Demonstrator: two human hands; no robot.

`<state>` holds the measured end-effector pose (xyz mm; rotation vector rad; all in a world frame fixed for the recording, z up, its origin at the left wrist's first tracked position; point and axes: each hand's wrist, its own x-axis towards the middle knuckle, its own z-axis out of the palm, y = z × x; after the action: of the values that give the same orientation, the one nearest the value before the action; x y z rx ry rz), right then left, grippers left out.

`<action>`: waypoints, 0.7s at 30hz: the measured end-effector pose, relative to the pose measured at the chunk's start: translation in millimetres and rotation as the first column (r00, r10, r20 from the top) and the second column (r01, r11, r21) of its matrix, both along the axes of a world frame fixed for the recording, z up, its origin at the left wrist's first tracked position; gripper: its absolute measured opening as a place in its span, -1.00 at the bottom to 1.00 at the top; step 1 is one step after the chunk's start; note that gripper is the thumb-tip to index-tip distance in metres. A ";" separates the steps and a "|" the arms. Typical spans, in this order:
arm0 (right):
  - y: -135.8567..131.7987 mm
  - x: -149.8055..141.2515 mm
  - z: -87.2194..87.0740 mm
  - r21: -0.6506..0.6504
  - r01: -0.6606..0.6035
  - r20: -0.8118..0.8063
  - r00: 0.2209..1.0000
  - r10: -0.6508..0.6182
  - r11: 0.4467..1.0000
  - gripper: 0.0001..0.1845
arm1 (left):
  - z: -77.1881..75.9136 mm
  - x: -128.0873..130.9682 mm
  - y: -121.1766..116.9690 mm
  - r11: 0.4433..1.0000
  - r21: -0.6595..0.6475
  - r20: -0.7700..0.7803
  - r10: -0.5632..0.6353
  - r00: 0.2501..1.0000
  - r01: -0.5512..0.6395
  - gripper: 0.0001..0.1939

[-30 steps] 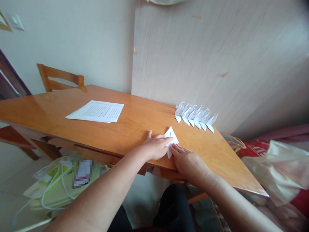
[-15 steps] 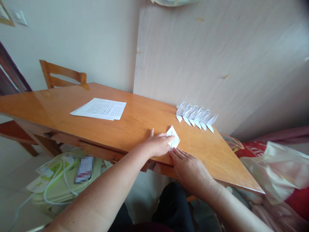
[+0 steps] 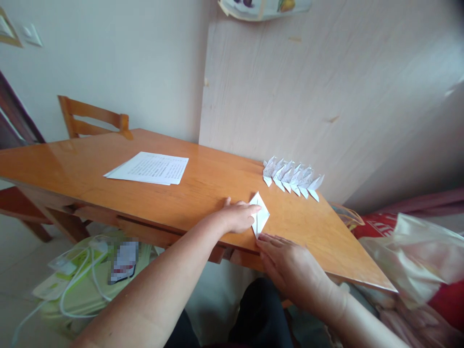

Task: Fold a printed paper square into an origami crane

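A white sheet of paper folded into a kite shape [image 3: 262, 218] lies on the wooden table near its front edge, a crease line running down it. My left hand [image 3: 237, 217] rests over its left side, index finger stretched across the paper and little finger raised apart; it presses from above rather than gripping. At the paper's lower point is my right hand [image 3: 286, 258], its fingers straight, close together and lying flat, with the fingertips touching that tip. Beyond the paper, several folded white paper pieces [image 3: 290, 176] with pointed ends stand nested in a row.
A stack of printed sheets [image 3: 155, 169] lies on the left of the table [image 3: 206, 174]. Behind stands a wooden chair [image 3: 96, 113]. Below left, a stool [image 3: 83, 285] holds cables and a phone-like object. Bags [image 3: 416, 256] are piled at the right, beyond the table's edge.
My right hand has slid toward me along the paper, and the paper's lower point now shows more. My left hand stays on the paper. The view has tilted up slightly.
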<state>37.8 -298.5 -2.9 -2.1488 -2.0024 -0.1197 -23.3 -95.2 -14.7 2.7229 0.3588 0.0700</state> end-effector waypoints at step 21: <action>49.9 30.3 -19.9 0.039 0.002 0.088 0.996 -0.006 0.999 -0.53 | -26.2 6.8 23.7 0.983 -0.169 0.293 0.113 0.949 -0.065 -0.43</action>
<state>68.0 -248.6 -22.8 -2.1593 -2.0253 -0.2563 -16.5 -71.5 -41.0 2.4871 0.3796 0.4582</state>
